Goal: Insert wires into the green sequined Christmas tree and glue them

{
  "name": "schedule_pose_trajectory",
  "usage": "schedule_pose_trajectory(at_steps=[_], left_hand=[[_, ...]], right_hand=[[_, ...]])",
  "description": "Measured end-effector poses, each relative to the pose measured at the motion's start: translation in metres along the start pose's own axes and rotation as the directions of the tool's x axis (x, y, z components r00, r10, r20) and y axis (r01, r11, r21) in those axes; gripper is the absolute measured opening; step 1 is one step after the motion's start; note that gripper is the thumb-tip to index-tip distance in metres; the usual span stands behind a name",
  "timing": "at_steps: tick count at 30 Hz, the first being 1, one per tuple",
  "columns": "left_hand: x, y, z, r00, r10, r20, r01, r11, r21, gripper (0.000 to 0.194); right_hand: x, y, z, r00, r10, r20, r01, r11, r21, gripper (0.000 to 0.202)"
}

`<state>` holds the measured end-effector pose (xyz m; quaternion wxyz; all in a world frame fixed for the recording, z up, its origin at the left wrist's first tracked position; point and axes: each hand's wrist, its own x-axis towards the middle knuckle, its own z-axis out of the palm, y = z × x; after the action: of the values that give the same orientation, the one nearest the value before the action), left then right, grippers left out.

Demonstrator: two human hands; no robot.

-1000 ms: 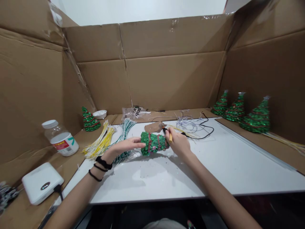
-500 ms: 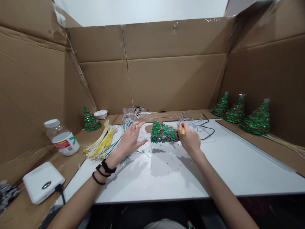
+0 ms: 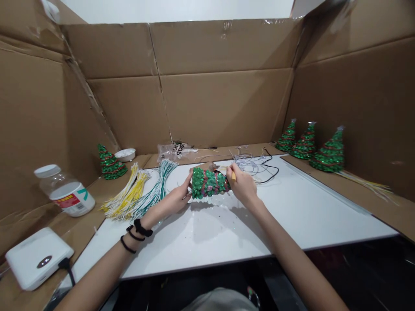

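Note:
A glittery green tree with red garlands [image 3: 210,182] is held on its side above the white board [image 3: 207,242]. My left hand [image 3: 181,193] is closed on the wide base end at the left, its fingertips partly behind the tree. At the narrow end, my right hand [image 3: 241,183] grips the tree and also a small yellow-orange stick [image 3: 233,176]. A bundle of green and white wires [image 3: 160,185] lies just left of the tree, beside a bundle of yellow and white wires [image 3: 125,201].
Three green trees [image 3: 329,151] stand at the right. Another tree [image 3: 110,163], a white dish [image 3: 126,154], a plastic bottle [image 3: 69,194] and a white device with a cable [image 3: 39,258] are at the left. Loose wires [image 3: 253,164] lie behind my right hand. Cardboard walls surround the board.
My left hand, open and apart from the tree before, has closed on its base end. The whole view has shifted, so the surroundings appear further left.

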<state>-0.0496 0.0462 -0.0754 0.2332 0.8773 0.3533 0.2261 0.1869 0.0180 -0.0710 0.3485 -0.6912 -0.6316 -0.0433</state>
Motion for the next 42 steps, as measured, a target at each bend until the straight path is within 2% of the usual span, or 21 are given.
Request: schedule_pose_trajectory(at_steps=[2, 4, 8, 10, 13, 15, 17, 19, 23, 28, 32, 34, 35, 38, 40, 42], left_hand=[[0.0, 0.002, -0.003, 1.0, -0.011, -0.009, 0.011, 0.999, 0.049, 0.07], [0.002, 0.004, -0.009, 0.999, -0.006, -0.044, 0.014, 0.982, 0.189, 0.065], [0.003, 0.001, -0.027, 0.982, 0.108, -0.158, -0.011, 0.856, 0.517, 0.039], [0.002, -0.002, -0.039, 0.974, 0.17, -0.147, -0.042, 0.781, 0.624, 0.026], [0.0, -0.006, -0.055, 0.973, 0.201, -0.111, -0.071, 0.726, 0.684, 0.032], [0.0, -0.007, -0.059, 0.974, 0.211, -0.089, -0.102, 0.747, 0.657, 0.034], [0.0, -0.006, -0.054, 0.981, 0.182, -0.073, -0.107, 0.81, 0.577, 0.031], [0.001, -0.006, -0.041, 0.992, 0.102, -0.073, -0.056, 0.883, 0.467, 0.03], [0.004, -0.006, -0.006, 0.999, -0.027, -0.039, 0.034, 0.982, 0.187, 0.04], [0.013, -0.009, 0.017, 0.992, -0.04, -0.116, 0.034, 0.998, -0.05, 0.036], [0.02, -0.009, 0.025, 0.981, -0.08, -0.174, 0.073, 0.996, -0.045, 0.032], [0.023, -0.006, 0.024, 0.981, -0.129, -0.147, 0.119, 0.99, -0.076, 0.029], [0.024, -0.004, 0.02, 0.985, -0.14, -0.099, 0.128, 0.985, -0.118, 0.029], [0.026, 0.005, -0.005, 0.996, -0.083, 0.034, 0.088, 0.975, -0.203, 0.031], [0.024, 0.014, -0.028, 0.999, -0.032, -0.03, 0.03, 0.998, -0.062, 0.031], [0.02, 0.023, -0.051, 0.993, -0.014, -0.113, 0.033, 0.986, 0.164, 0.031]], right_hand=[[0.0, 0.002, -0.001, 1.0, 0.003, -0.004, -0.003, 0.999, 0.046, 0.03], [0.001, 0.002, -0.002, 1.0, 0.014, -0.008, -0.013, 0.997, 0.073, 0.032], [0.002, 0.003, -0.003, 0.999, 0.051, -0.01, -0.051, 0.997, 0.059, 0.032], [0.003, 0.004, -0.003, 0.998, 0.068, 0.001, -0.068, 0.996, 0.058, 0.033], [0.005, 0.007, -0.002, 0.993, 0.11, 0.042, -0.113, 0.991, 0.067, 0.036], [0.007, 0.009, -0.002, 0.985, 0.15, 0.079, -0.155, 0.986, 0.064, 0.038], [0.008, 0.011, -0.002, 0.978, 0.182, 0.103, -0.188, 0.981, 0.053, 0.039], [0.009, 0.014, -0.004, 0.973, 0.205, 0.109, -0.21, 0.977, 0.033, 0.04], [0.013, 0.019, -0.01, 0.96, 0.257, 0.108, -0.257, 0.966, -0.015, 0.041], [0.016, 0.024, -0.016, 0.956, 0.29, 0.037, -0.289, 0.957, -0.017, 0.041], [0.015, 0.024, -0.018, 0.964, 0.259, -0.051, -0.261, 0.965, -0.028, 0.038], [0.014, 0.022, -0.018, 0.969, 0.224, -0.103, -0.229, 0.972, -0.043, 0.035], [0.013, 0.022, -0.019, 0.971, 0.205, -0.126, -0.212, 0.976, -0.045, 0.033], [0.012, 0.022, -0.019, 0.971, 0.16, -0.176, -0.164, 0.986, -0.013, 0.03], [0.012, 0.023, -0.019, 0.968, 0.157, -0.194, -0.154, 0.988, 0.032, 0.031], [0.013, 0.023, -0.018, 0.965, 0.176, -0.193, -0.164, 0.983, 0.078, 0.034]])
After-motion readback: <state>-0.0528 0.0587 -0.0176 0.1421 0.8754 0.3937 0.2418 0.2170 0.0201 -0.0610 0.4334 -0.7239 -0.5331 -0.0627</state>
